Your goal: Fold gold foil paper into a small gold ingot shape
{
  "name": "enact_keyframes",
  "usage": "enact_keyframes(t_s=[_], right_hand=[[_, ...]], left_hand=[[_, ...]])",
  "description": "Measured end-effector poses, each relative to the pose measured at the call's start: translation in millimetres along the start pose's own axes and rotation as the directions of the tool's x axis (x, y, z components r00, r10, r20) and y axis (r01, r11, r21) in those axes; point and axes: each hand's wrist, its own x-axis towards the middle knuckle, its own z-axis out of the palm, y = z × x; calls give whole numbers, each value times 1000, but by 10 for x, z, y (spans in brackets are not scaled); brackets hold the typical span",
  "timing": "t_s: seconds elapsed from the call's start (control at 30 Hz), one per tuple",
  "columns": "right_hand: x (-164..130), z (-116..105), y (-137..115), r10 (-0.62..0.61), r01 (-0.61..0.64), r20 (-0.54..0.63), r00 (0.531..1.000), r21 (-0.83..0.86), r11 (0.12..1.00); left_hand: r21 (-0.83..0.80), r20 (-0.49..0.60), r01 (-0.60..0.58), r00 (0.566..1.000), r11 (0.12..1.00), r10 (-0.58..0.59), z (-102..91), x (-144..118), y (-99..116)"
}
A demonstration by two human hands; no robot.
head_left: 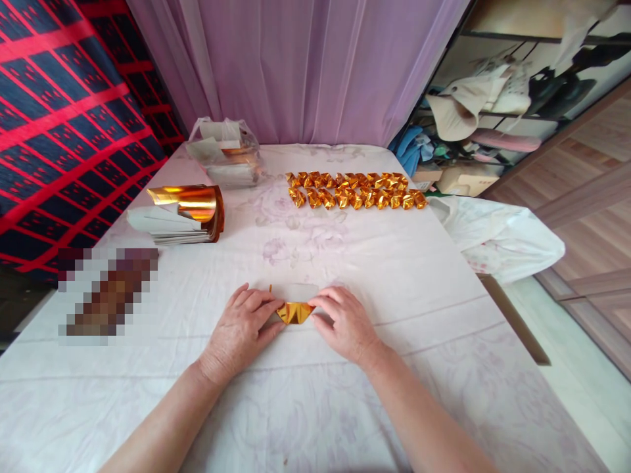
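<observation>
A small sheet of gold foil paper point(296, 313), partly folded and with its pale back showing along the far side, lies low over the tablecloth between my hands. My left hand point(242, 320) pinches its left end between thumb and fingers. At the right end, my right hand point(345, 320) grips it the same way. Creases run down the shiny middle of the paper. Further off stand two rows of folded gold foil pieces point(355, 190). To the left is a curled stack of gold foil sheets point(190, 213) with pale backs.
A clear plastic bag point(227, 151) with more sheets sits at the table's far left. A blurred-out patch point(111, 292) covers something at left. Beyond the right edge are a white bag point(507, 236) and a shelf with a cap point(456, 108) and shoes. A purple curtain point(305, 72) hangs behind.
</observation>
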Motion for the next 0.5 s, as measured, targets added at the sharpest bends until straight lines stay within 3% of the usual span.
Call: enact_keyframes(t_s=[0.5], right_hand=[[13,-100,10,-28,25,103,994,26,999]], left_hand=[[-26,-23,-35,999,999,34,8,29,-1]])
